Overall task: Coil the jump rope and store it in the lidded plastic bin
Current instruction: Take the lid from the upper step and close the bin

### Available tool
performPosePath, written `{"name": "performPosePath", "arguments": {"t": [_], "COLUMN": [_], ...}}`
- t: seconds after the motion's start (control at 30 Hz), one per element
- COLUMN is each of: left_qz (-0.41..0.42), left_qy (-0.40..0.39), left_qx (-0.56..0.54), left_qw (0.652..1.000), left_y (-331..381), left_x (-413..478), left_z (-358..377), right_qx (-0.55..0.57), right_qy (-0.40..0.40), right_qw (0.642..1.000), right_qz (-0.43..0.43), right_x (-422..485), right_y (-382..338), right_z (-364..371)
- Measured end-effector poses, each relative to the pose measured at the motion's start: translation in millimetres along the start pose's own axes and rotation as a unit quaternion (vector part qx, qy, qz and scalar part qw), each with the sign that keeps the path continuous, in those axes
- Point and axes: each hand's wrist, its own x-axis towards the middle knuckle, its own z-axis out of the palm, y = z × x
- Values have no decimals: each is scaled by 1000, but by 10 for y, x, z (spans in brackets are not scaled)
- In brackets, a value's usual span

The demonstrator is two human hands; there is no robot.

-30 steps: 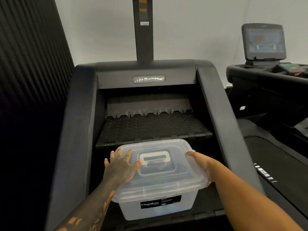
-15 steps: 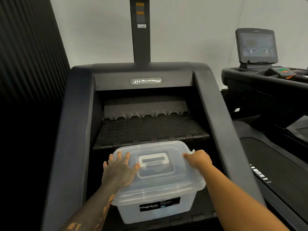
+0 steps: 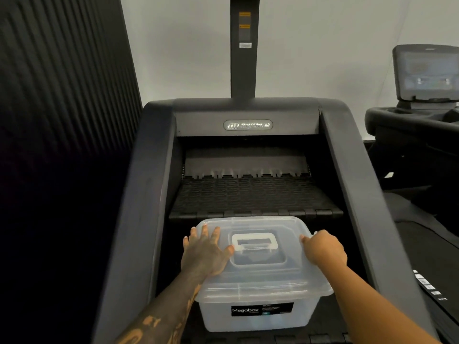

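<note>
I can't see the jump rope through the cloudy Megabox bin (image 3: 258, 311) on the stair machine's step (image 3: 323, 321); left hand (image 3: 206, 252) stays flat on the lid (image 3: 263, 276); right hand (image 3: 323, 249), earlier open, now curls over the lid's right edge.

You stand in a gym, facing a black stair climber (image 3: 248, 150) whose ribbed step (image 3: 253, 197) fills the middle, its post (image 3: 244, 50) rising against a plain white wall (image 3: 323, 45). To your right sits a treadmill (image 3: 422, 125) with a console screen (image 3: 427, 73); dark ribbed panelling (image 3: 62, 83) lines the left.
</note>
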Motion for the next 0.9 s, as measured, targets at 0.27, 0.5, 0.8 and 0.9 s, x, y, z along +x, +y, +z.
{"name": "performPosePath", "arguments": {"t": [0.27,0.5,0.8,0.9], "left_qz": [1,29,96,100], "left_qy": [3,18,-8,-13], "left_qx": [8,8,3,15], "left_qw": [1000,999,995,995], "left_y": [-3,13,70,90], "left_x": [-2,6,-36,-36], "left_z": [-3,-17,-8,-25], "right_qx": [-6,-116,-183,-186], "right_qy": [36,-26,-131,-134], "right_qw": [999,957,909,909], "right_qz": [-37,-266,-351,-349], "right_x": [11,35,-102,-96], "right_y": [0,-1,-152,-170], "right_z": [64,159,250,220]}}
